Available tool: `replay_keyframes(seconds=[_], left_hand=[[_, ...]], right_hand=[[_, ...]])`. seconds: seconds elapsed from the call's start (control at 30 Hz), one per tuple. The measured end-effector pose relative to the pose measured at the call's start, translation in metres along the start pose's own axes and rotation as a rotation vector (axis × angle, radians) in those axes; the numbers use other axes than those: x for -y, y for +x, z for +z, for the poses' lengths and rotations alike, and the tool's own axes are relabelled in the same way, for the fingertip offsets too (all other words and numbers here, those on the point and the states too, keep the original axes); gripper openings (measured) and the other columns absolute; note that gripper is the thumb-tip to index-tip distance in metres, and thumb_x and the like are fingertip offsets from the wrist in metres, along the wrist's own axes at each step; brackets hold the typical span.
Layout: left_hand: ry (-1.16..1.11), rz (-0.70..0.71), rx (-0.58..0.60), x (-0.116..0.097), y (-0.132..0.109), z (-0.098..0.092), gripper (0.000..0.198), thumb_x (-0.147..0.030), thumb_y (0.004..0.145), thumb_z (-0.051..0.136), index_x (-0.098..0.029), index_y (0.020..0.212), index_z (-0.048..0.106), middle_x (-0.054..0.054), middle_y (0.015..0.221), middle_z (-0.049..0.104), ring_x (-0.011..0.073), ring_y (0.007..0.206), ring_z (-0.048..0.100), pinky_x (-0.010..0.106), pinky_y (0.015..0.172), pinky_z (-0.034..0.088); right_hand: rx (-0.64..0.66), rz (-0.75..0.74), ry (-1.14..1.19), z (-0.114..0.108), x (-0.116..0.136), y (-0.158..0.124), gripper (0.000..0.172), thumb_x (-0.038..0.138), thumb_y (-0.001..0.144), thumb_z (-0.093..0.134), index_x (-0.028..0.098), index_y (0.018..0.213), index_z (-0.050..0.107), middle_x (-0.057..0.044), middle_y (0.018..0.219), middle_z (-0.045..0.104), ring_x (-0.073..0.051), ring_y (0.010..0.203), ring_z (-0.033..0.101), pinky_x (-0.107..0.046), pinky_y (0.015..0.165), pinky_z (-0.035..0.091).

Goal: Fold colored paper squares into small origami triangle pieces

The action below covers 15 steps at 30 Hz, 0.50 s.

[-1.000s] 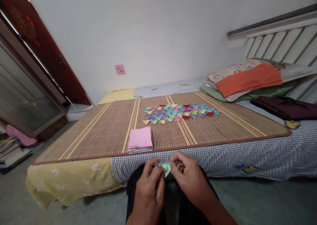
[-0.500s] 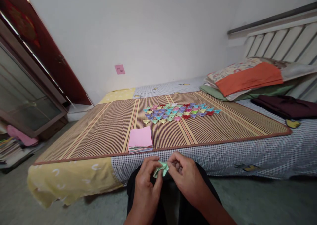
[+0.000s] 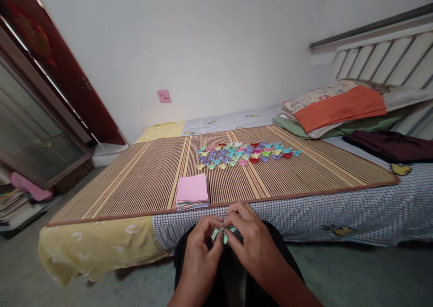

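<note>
Over my lap, my left hand pinches a light green piece of folded paper between thumb and fingers. From the other side my right hand grips the same paper, fingertips close to those of the left. The fingers cover much of the paper, so its full shape is hidden. Just beyond my hands, at the mat's front edge, is a stack of square paper with a pink sheet on top. Farther back, several rows of small folded paper figures in many colours stand on the mat.
A striped woven mat covers the bed, over a checked sheet and yellow cloth. Pillows and a dark folded cloth lie at the right by the headboard. A pink note is on the wall.
My right hand has moved left, and its fingers now cover more of the green paper. Less of the paper shows, and both hands' fingertips are closer together.
</note>
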<state>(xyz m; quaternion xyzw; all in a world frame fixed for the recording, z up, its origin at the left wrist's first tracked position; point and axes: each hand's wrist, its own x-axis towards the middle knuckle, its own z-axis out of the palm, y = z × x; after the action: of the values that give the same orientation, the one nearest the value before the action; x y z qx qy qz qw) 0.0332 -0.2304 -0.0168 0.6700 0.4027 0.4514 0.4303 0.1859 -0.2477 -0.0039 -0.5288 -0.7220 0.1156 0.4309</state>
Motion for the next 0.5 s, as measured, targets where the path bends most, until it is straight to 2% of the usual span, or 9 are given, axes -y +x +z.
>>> replay_keyframes(seconds=[0.13, 0.3, 0.5], left_hand=[[-0.063, -0.123, -0.007, -0.0018, -0.0032, -0.0010, 0.014, -0.033, 0.095, 0.061, -0.020, 0.101, 0.063, 0.002, 0.090, 0.067, 0.0164, 0.074, 0.060, 0.026, 0.069, 0.050], [-0.136, -0.147, 0.053, -0.0039, -0.0038, -0.0026, 0.019, -0.037, 0.098, 0.057, -0.020, 0.101, 0.063, 0.006, 0.099, 0.068, 0.0182, 0.081, 0.061, 0.029, 0.072, 0.053], [-0.115, -0.163, 0.101, -0.0084, -0.0035, -0.0032, 0.023, -0.040, 0.099, 0.056, -0.019, 0.097, 0.064, 0.004, 0.094, 0.068, 0.0180, 0.079, 0.060, 0.028, 0.070, 0.052]], right_hand=[[0.012, -0.016, -0.018, 0.0007, 0.0002, -0.0017, 0.025, -0.003, 0.085, 0.062, 0.020, 0.079, 0.054, -0.004, 0.094, 0.060, -0.023, 0.090, 0.056, -0.036, 0.079, 0.048], [0.041, -0.020, -0.054, 0.0005, 0.0025, -0.0014, 0.024, -0.003, 0.085, 0.064, 0.020, 0.079, 0.056, -0.005, 0.093, 0.061, -0.023, 0.089, 0.056, -0.036, 0.079, 0.048], [0.096, -0.016, -0.059, -0.0072, 0.0059, -0.0008, 0.024, -0.001, 0.086, 0.065, 0.019, 0.079, 0.055, -0.005, 0.093, 0.061, -0.023, 0.090, 0.056, -0.035, 0.078, 0.046]])
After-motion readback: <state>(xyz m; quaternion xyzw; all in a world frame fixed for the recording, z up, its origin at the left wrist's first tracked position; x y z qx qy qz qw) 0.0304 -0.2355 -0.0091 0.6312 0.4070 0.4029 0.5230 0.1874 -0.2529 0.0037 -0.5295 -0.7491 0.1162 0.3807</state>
